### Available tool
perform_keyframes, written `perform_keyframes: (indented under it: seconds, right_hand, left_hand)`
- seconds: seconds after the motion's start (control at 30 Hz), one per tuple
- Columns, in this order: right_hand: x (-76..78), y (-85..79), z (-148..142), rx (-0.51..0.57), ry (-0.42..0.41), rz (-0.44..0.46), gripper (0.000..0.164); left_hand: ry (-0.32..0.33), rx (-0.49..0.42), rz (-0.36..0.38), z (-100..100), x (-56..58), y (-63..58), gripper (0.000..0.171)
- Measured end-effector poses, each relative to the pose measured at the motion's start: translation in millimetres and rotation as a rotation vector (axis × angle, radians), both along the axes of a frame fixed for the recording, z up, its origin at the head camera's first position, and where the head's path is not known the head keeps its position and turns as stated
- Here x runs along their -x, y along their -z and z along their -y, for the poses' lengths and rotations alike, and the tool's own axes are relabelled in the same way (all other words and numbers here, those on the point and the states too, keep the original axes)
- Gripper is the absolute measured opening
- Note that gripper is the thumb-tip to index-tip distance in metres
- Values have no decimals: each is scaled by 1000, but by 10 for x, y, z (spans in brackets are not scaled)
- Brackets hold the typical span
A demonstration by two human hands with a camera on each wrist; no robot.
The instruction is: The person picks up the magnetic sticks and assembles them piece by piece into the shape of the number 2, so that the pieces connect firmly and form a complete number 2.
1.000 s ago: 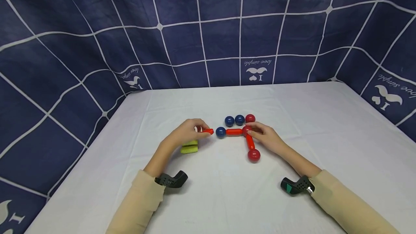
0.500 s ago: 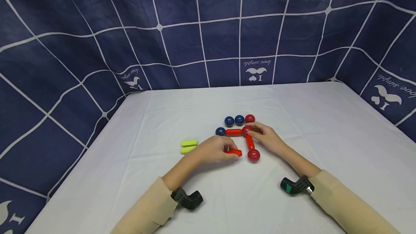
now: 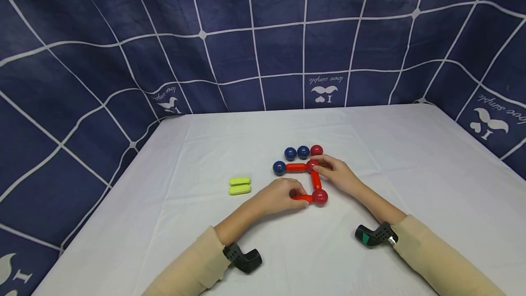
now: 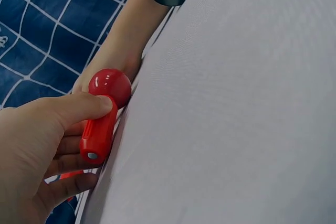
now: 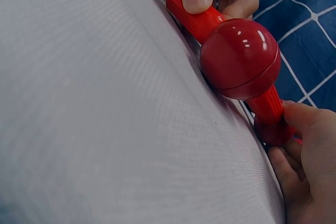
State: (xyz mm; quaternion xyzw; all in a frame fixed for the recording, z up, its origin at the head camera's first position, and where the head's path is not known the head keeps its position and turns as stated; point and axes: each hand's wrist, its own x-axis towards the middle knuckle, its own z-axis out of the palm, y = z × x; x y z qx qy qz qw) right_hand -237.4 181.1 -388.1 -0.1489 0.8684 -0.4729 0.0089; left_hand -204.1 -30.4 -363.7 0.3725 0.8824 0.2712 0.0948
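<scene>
My left hand (image 3: 277,196) pinches a red rod (image 4: 98,137) between thumb and fingers. The rod's far end touches the near red ball (image 3: 320,197), as the right wrist view also shows. From that ball a second red rod (image 3: 315,180) runs back to the corner red ball (image 3: 312,165), which my right hand (image 3: 340,175) holds with thumb and fingers. A third red rod (image 3: 296,167) joins the corner ball to a blue ball (image 3: 279,167) on its left. My fingers partly hide the pinched rod in the head view.
Behind the joined pieces, two blue balls (image 3: 290,153) and a red ball (image 3: 316,150) stand in a row. Two yellow-green rods (image 3: 239,186) lie side by side to the left. A white cloth (image 3: 328,250) covers the table, and a dark blue checked curtain (image 3: 279,49) hangs behind.
My left hand has brought the red rod from left of the blue ball, rightward and nearer, until it meets the near red ball. The right hand stays at the corner ball.
</scene>
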Motion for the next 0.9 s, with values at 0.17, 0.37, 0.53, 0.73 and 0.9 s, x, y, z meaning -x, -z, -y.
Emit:
perform_keyframes:
  seconds: [0.17, 0.37, 0.53, 0.73, 0.9]
  right_hand:
    - [-11, -8, 4, -1, -1, 4, 40]
    - [-15, -6, -6, 2, -4, 3, 42]
    - [-10, 4, -6, 2, -8, 2, 43]
    - [-61, 0, -20, -11, 11, 14, 45]
    - [-139, -22, -51, -12, 24, 17, 45]
  left_hand:
    - [-7, -20, -7, 4, -5, 27, 19]
    - [-1, -46, -41, 1, -6, 72, 20]
    - [-7, -45, -60, 6, -12, 96, 20]
    - [-9, -35, -75, 6, -24, 106, 22]
    - [-6, -29, -105, 14, -19, 99, 21]
